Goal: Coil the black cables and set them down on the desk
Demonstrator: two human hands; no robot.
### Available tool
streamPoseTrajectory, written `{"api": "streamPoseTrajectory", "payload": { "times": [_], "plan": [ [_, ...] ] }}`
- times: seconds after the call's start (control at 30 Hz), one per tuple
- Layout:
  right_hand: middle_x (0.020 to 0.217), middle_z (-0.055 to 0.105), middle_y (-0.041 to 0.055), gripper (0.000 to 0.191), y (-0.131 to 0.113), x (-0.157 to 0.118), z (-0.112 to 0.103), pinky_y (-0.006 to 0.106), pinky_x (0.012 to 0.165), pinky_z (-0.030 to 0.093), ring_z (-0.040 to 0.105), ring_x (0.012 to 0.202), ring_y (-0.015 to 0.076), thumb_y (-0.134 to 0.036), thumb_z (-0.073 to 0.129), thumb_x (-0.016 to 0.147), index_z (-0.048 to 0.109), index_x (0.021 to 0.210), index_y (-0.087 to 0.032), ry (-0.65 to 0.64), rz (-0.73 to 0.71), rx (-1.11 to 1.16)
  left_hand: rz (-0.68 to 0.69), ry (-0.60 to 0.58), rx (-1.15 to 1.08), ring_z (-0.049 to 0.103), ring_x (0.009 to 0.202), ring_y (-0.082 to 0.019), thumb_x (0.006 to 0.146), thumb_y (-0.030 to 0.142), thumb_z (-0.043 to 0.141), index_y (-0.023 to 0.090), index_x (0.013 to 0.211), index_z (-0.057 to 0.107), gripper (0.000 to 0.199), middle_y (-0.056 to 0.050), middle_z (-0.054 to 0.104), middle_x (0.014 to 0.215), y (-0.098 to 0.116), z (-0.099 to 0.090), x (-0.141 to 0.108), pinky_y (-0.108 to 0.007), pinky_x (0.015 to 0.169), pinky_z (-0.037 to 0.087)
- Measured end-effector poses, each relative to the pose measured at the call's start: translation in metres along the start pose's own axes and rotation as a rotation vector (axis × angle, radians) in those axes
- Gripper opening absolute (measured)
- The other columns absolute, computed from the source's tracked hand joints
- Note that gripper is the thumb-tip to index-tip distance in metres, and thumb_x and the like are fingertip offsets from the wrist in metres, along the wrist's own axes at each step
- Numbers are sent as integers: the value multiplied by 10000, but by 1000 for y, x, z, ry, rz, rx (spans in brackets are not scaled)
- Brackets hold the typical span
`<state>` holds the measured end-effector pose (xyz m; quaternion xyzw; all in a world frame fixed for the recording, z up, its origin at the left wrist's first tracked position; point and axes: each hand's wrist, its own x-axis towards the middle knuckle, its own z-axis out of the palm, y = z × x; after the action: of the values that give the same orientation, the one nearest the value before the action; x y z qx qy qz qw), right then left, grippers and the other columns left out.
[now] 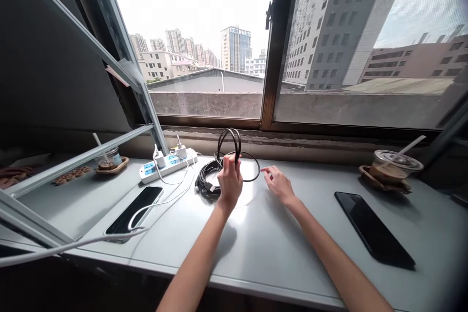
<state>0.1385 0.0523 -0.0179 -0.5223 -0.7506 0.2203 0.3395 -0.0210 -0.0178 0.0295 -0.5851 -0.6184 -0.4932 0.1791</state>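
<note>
Black cable lies coiled just right of the power strip. Lifting could snag the white cord before the strip; loops gripped in the left hand's closed fingers could slip and tangle. Right of both, the right hand is empty, fingers slightly spread. Around: a phone before the strip; another phone and a cup far right of it, unobstructive.

Power strip behind left phone
</note>
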Motion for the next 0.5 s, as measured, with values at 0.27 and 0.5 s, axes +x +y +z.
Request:
{"api": "streamPoseTrajectory", "payload": {
  "times": [0.27, 0.5],
  "plan": [
    [888, 668, 80, 479, -22, -2, 6, 251, 475, 474, 645, 622, 160, -479, 380, 836, 501, 1157, -144, -77, 61, 443, 147, -178, -67, 610, 665, -114, 977, 287, 262, 186, 1070, 522, 294, -51, 621, 924, 14, 13, -15, -196, 529, 431],
    [954, 680, 77, 383, -30, -11, 2, 283, 636, 513, 640, 806, 198, -362, 556, 736, 555, 1082, -199, -80, -67, 565, 255, -301, -62, 603, 624, -110, 943, 328, 361, 181, 921, 562, 251, -62, 616, 986, 24, 21, -30, -206, 507, 442]
  ]
}}
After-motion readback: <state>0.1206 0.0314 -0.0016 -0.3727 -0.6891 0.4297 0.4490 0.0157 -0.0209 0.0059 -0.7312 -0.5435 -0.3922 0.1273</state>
